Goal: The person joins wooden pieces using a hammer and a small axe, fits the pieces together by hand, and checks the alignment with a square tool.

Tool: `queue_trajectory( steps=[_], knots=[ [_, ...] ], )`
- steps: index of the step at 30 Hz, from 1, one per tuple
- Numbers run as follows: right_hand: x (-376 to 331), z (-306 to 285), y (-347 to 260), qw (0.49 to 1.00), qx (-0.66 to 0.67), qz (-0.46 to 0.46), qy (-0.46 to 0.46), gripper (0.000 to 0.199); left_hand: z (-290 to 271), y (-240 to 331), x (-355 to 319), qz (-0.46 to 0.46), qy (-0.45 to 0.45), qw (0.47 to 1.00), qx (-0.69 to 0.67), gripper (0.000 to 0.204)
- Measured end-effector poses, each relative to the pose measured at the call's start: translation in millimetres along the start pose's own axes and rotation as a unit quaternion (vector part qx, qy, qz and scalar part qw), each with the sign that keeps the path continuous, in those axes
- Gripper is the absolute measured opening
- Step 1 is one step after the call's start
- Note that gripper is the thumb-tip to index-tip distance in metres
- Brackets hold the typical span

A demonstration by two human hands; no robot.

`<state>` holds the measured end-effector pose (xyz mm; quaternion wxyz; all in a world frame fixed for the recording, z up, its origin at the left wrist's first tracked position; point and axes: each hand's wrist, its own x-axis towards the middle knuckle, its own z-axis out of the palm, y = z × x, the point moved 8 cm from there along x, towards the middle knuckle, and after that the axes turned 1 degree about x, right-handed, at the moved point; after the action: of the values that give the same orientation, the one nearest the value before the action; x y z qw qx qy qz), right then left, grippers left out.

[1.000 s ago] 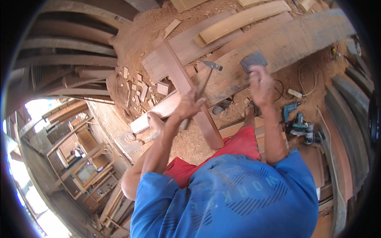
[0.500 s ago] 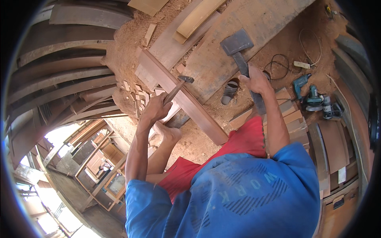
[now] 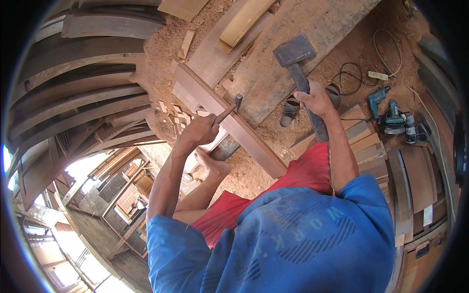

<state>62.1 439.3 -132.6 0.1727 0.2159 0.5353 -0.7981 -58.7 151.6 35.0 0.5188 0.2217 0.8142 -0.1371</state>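
My left hand [image 3: 200, 129] is wrapped round the wooden handle of a small hammer [image 3: 238, 100]. The dark head of this hammer is over a long reddish plank [image 3: 220, 105] with moulded edges; whether they touch I cannot tell. In my right hand [image 3: 315, 99] is a dark axe [image 3: 294, 50], its broad flat head pointing away from me and its handle end down by my red shorts. The plank lies slantwise between my two arms. My bare left foot [image 3: 213, 166] shows beside it, below my left hand.
A wide worn board [image 3: 273, 73] lies beyond the plank on sawdust-covered ground. To the right are a teal power drill [image 3: 377, 101], another power tool [image 3: 394, 118], a power strip [image 3: 378, 75] and stacked wood pieces [image 3: 364, 141]. Curved timbers [image 3: 88, 78] crowd the left. Sandals [image 3: 289, 111] sit near the axe.
The hammer has turned in my left hand, its head now upright and slightly farther right. My right hand keeps the axe in nearly the same place. The view has shifted slightly.
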Motion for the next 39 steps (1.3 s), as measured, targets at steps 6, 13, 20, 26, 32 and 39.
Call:
queue_trajectory(
  steps=[6,13,20,26,32,39],
  knots=[
    [-16.9,-0.3,-12.1,0.998,-0.007,0.026,0.065,0.027,16.7,5.8,1.4,0.015,-0.006,0.999,0.036,0.031],
    [-37.2,-1.6,-46.7,0.987,-0.083,-0.005,0.140,0.029,16.6,38.6,4.7,-0.064,-0.064,0.994,0.056,0.030],
    [-38.5,79.1,-15.6,0.969,-0.231,0.084,-0.028,0.043,-10.2,69.2,9.1,-0.076,-0.170,0.979,0.082,0.034],
    [-50.5,93.7,6.5,0.960,-0.238,0.119,-0.083,0.043,6.4,44.2,20.3,-0.085,-0.183,0.973,0.109,0.036],
    [-55.1,26.3,-56.3,0.994,-0.065,0.072,0.055,0.037,2.9,47.9,19.6,-0.086,-0.198,0.971,0.106,0.037],
    [-61.5,-49.2,-150.0,0.921,0.001,-0.080,0.382,0.026,-14.8,65.5,6.1,-0.082,-0.195,0.975,0.072,0.031]
  ],
)
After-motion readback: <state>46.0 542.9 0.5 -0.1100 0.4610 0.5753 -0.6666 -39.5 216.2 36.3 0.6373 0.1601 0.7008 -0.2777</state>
